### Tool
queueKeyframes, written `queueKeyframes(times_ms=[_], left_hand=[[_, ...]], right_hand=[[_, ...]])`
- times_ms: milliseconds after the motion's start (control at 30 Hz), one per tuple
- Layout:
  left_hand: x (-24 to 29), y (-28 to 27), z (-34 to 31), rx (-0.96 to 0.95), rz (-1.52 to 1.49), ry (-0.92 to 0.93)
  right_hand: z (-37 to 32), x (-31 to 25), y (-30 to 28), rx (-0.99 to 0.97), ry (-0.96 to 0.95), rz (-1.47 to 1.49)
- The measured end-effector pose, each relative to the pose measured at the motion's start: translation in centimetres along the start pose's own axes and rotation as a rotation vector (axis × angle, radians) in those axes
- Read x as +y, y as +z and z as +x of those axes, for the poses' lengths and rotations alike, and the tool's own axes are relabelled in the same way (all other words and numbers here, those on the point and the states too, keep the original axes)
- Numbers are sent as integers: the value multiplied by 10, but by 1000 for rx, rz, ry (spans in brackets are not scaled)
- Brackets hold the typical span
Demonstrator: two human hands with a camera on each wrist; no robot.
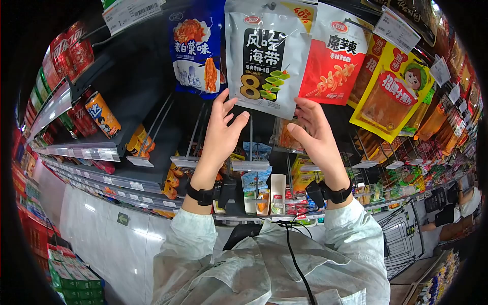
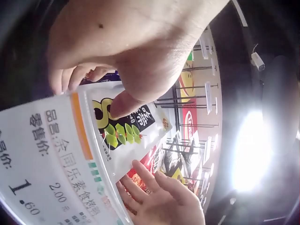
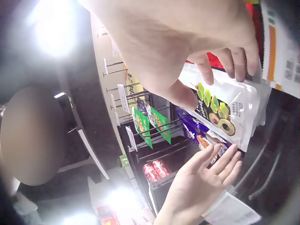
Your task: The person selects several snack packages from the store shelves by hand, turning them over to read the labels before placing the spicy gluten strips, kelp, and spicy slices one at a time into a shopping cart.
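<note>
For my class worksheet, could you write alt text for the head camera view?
A person's left hand and right hand are raised near the lower corners of a grey snack pouch hanging in a shop. A blue pouch hangs to its left, a red-and-white pouch to its right.

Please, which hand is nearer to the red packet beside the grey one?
Right. The right hand is just below the red packet; the left hand is farther, at the lower left of the grey packet.

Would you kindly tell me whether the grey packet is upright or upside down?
Upright: in the head view, the grey packet shows its lettering right way up.
</note>
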State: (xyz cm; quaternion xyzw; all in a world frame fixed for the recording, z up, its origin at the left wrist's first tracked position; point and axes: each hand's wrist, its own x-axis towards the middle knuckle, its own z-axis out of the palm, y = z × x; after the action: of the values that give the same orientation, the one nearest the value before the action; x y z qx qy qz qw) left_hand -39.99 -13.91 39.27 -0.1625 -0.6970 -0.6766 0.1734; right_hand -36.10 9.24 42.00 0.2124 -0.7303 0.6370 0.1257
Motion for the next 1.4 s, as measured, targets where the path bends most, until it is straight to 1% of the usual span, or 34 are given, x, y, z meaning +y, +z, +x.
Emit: queueKeyframes(times_ms=[33,133,233,333,433,533,600,700,800,1067,1267,1400], left_hand=[[0,1,0,14,4,-2],[-3,0,5,26,1,-5],[-5,3,4,7,-15,-20],[-6,1,2,3,-22,-31],[-4,-4,-3,8,-52,-34],[-1,-9,-9,5,-97,-38],[1,-9,-11,3,-101,-31],[17,-5,-20,-19,-200,-73],[19,-5,-24,-17,-172,-84],[34,-11,-41,-8,-229,-15],[44,-14,-56,-21,-272,14],[54,-18,-67,-15,-309,17]], right_hand=[[0,-2,0,-26,28,25],[1,8,-4,-55,-23,-65],[-2,0,-5,-83,84,-104],[-6,-6,-2,-89,88,98],[-9,-6,6,-22,-15,257],[-18,-14,4,8,-8,296],[-23,-18,5,26,-31,285],[-29,-24,6,46,-63,259],[-35,-30,8,60,-93,226],[-51,-40,13,83,-162,207],[-63,-44,16,131,-133,168],[-69,-43,19,110,-216,126]])
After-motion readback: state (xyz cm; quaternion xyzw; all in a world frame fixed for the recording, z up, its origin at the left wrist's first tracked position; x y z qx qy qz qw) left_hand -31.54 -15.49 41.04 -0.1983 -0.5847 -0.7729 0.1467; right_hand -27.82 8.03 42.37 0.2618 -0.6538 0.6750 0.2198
